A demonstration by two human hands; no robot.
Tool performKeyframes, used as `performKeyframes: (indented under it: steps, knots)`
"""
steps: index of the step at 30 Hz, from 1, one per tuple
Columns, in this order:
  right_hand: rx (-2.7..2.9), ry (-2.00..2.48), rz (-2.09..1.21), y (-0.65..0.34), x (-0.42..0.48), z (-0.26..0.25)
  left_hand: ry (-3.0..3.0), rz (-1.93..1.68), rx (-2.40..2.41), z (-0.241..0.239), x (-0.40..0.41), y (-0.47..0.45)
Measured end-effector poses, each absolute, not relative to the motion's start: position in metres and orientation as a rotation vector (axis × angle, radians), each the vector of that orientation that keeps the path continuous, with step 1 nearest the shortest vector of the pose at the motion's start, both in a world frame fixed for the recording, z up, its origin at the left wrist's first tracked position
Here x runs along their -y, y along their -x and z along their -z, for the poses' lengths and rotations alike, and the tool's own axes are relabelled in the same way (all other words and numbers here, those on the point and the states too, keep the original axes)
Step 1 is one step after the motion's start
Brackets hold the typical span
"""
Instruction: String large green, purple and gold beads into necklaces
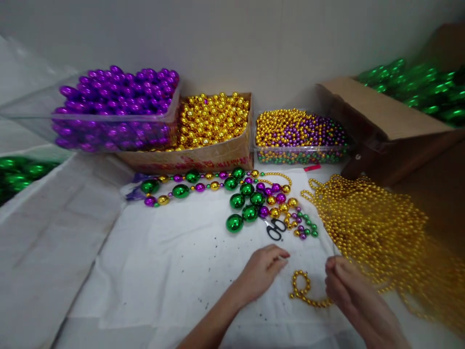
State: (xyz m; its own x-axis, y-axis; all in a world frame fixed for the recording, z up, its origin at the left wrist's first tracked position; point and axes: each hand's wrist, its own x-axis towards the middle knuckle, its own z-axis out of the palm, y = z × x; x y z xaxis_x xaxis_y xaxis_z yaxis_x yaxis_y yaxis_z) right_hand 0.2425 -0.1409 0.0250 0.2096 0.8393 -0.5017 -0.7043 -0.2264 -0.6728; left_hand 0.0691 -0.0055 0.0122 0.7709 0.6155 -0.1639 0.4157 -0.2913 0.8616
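My right hand (345,286) is closed, with its fingers curled in. A short string of gold beads (301,287) lies looped on the white cloth (163,271), and one end runs up to this hand. My left hand (263,269) is to the left of the loop, thumb and fingertips drawn close together. Anything between those fingertips is too small to make out. Black-handled scissors (275,230) lie beyond my left hand. Beside them is a necklace (250,212) of large green, purple and gold beads, partly bunched, with a long section stretching left.
At the back are a clear tub of purple beads (119,97), a carton of gold beads (214,118) and a tub of small mixed beads (300,131). Gold bead strands (374,218) heap at right, below a cardboard box (392,111). Green beads (25,169) show at far left.
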Motion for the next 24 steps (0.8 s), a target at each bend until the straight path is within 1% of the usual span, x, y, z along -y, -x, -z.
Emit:
performKeyframes:
  steps: [4,7,10,13,18,20,24]
  knots:
    - [0.143,1.068,-1.339,-0.235,0.132,-0.014,-2.289,-0.347,-0.838,0.006,-0.01,-0.125]
    - [0.146,1.105,-1.318,-0.238,0.135,-0.012,-2.531,-0.33,-0.835,0.016,-0.009,-0.152]
    - [0.182,1.165,-1.284,-0.247,0.142,-0.011,-2.519,-0.355,-0.833,0.018,-0.008,-0.159]
    - [0.257,1.262,-1.25,-0.255,0.149,-0.008,-2.125,-0.483,-0.841,0.015,-0.01,-0.151]
    - [0.375,1.479,-1.295,-0.249,0.151,-0.002,-1.054,-0.476,-0.806,0.006,-0.016,-0.119]
    - [0.4,1.527,-1.315,-0.24,0.15,-0.005,-0.812,-0.501,-0.747,0.004,-0.016,-0.107]
    - [0.446,1.585,-1.359,-0.225,0.151,-0.02,-0.531,-0.572,-0.698,0.003,-0.018,-0.094]
